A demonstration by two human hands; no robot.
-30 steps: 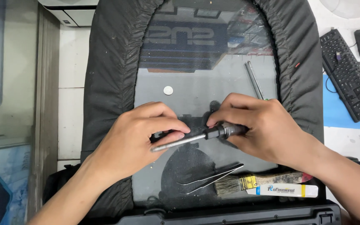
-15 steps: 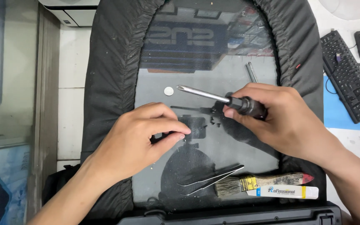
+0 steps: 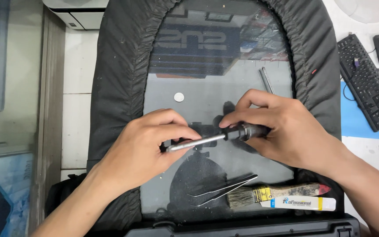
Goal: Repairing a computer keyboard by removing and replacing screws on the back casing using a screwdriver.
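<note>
Gripping one screwdriver (image 3: 216, 137) by its black handle, the right hand (image 3: 281, 131) lays the shaft level over the middle of the glass tabletop (image 3: 224, 83). Left hand (image 3: 148, 147) pinches something small and dark at the tip; what it is cannot be told. Near the front edge: one tweezers (image 3: 222, 189), one paintbrush (image 3: 273, 193). One coin (image 3: 179, 97) lies farther back.
</note>
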